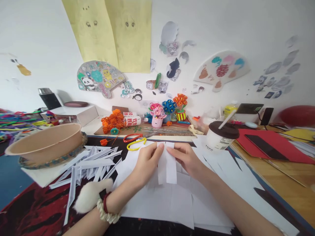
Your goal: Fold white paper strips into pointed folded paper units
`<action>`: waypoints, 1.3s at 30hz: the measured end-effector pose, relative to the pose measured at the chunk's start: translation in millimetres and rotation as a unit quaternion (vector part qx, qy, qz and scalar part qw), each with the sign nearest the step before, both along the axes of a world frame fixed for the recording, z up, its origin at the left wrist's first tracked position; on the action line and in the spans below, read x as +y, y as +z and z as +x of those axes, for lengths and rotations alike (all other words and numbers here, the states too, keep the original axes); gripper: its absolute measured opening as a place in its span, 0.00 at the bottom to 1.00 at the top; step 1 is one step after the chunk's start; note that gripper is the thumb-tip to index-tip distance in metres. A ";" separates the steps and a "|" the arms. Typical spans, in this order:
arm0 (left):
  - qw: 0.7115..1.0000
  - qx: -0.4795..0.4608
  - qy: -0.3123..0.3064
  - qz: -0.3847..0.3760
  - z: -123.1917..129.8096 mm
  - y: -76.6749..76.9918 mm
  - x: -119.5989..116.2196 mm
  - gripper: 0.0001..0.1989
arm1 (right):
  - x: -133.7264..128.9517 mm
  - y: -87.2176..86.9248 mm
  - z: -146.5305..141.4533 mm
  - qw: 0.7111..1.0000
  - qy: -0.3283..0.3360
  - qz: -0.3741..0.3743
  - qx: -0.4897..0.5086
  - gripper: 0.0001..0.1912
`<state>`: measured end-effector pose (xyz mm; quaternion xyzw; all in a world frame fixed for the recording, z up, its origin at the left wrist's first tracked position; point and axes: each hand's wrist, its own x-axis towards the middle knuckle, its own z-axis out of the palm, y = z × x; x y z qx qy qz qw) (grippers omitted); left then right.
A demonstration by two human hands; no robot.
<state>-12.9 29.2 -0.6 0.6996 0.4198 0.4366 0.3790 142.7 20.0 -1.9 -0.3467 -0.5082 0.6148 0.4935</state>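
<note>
A white paper strip (171, 168), with a lengthwise fold or slit down its middle, hangs between my two hands above the sheets. My left hand (148, 159) pinches its upper left side, thumb on top. On the upper right side, the thumb and fingers of my right hand (184, 157) grip the same strip. Under both hands lie white paper sheets (157, 203), spread and overlapping. Scissors (136, 144) with one red and one yellow handle rest just beyond my left hand. To the left is a loose pile of folded paper strips (94, 162).
A beige basin (46, 144) stands at the left, near a white fluffy object (92, 195) by my left forearm. A lidded cup (220, 136) with a straw stands at the right, before a red folder (275, 147). Pipe-cleaner flowers (169, 107) line the back.
</note>
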 end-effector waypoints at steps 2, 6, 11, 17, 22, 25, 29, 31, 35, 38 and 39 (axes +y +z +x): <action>1.000 -0.024 0.008 -0.013 0.2 -2.6 -3.6 0.21 | -3.4 -3.7 -0.4 1.000 -0.002 -0.002 -0.006 0.16; 0.996 -0.062 0.027 -0.054 1.7 -8.0 -6.9 0.21 | -5.5 -10.0 -0.9 0.999 -0.003 0.014 -0.042 0.17; 0.981 -0.149 0.010 -0.122 1.5 -9.2 -6.2 0.16 | -3.4 -9.2 1.4 0.990 0.000 0.063 -0.126 0.22; 0.981 -0.098 0.014 -0.166 -1.1 -16.9 0.3 0.16 | 6.6 -22.2 7.9 0.983 0.035 0.037 -0.179 0.22; 0.988 -0.020 0.009 -0.151 -5.8 -23.4 12.7 0.15 | 14.3 -36.1 11.2 0.980 0.030 0.020 -0.195 0.23; 0.987 -0.006 -0.025 -0.156 -9.5 -21.9 17.6 0.14 | 14.9 -35.2 11.5 0.976 0.014 0.027 -0.218 0.23; 0.992 0.018 -0.002 -0.128 -10.4 -20.6 17.3 0.14 | 11.7 -31.6 10.8 0.971 0.002 0.022 -0.237 0.23; 0.993 0.031 0.010 -0.118 -9.3 -19.8 14.7 0.14 | 9.7 -31.2 10.1 0.973 -0.007 0.011 -0.229 0.22; 0.992 0.048 0.031 -0.114 -6.7 -15.4 7.6 0.13 | 6.9 -32.0 8.9 0.976 -0.046 -0.005 -0.211 0.21; 0.991 0.055 0.062 -0.106 -5.5 -12.0 3.6 0.12 | 6.3 -32.3 9.0 0.978 -0.049 0.002 -0.204 0.21; 0.991 0.056 0.065 -0.105 -5.1 -11.5 2.8 0.12 | 6.2 -32.1 9.2 0.978 -0.047 0.007 -0.202 0.21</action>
